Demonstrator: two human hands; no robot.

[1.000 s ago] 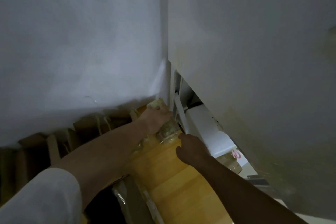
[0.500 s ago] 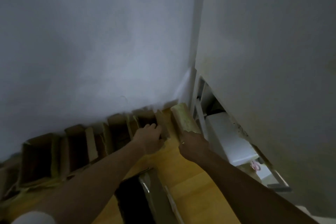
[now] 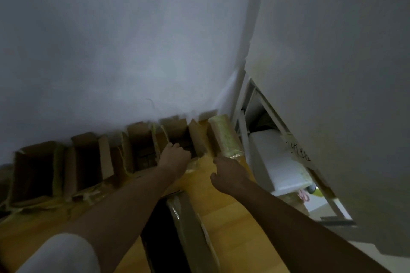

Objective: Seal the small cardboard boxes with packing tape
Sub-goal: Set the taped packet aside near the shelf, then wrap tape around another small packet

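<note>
Reaching into the open box, the left hand curls on its edge; right hand hangs loose beside the taped box. Best fold flaps flat first.

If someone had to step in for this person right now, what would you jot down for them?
Left hand: curled on the near edge of the rightmost open box, seemingly gripping it.
Right hand: reaching toward the taped box at the row's right end; whether it touches is unclear, and it holds nothing I can make out.
Boxes: a row along the wall on the wooden floor.
Done: the taped box looks sealed.
Left: the others, such as the leftmost box, stand open and need closing and taping. No tape roll is clearly visible; the picture is dim.
</note>
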